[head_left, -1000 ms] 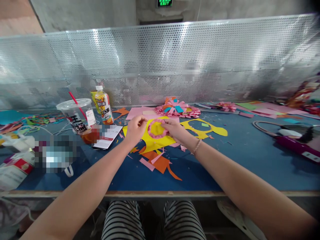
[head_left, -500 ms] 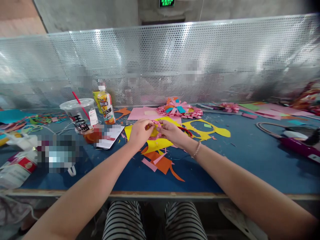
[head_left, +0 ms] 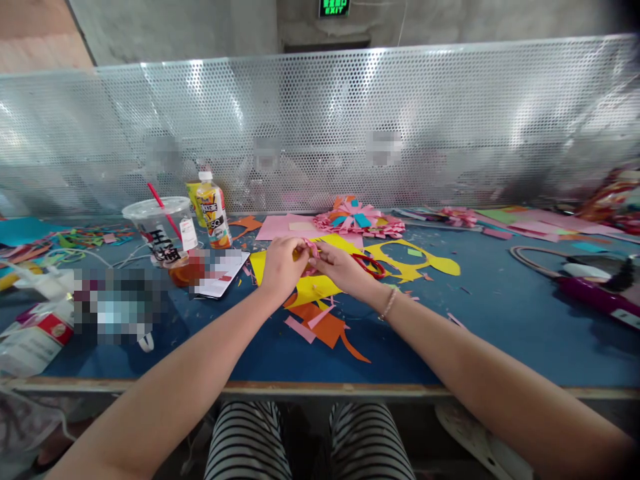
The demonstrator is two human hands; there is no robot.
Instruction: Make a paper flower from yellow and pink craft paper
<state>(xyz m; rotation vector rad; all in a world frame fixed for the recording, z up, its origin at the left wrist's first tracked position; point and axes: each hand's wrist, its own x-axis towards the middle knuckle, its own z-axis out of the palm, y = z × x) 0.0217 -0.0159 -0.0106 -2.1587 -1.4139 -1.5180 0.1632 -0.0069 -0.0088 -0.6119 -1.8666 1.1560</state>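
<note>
Both hands meet over the yellow paper [head_left: 320, 288] in the middle of the table. My left hand [head_left: 284, 261] pinches a small pink paper piece [head_left: 311, 249] from the left, its fingers curled. From the other side my right hand [head_left: 345, 268] grips the same piece between thumb and fingers. Most of the pink piece is hidden by the fingers. Red-handled scissors [head_left: 371, 265] lie just beyond my right hand, their blades out of sight. Orange paper scraps [head_left: 316, 323] and pink strips [head_left: 300, 329] lie on the near side of my hands.
Left of my hands stand a plastic cup [head_left: 163, 230] with a red straw and a drink bottle [head_left: 215, 212]. A fringed pink paper flower [head_left: 357, 219] lies behind. Cut yellow paper [head_left: 423, 257] and a purple corded tool [head_left: 600, 300] are to the right. A perforated metal screen [head_left: 320, 127] borders the back.
My fingers have closed further around the pink paper piece, so less of it shows. My right hand has shifted slightly, and more of the red scissor handles is visible.
</note>
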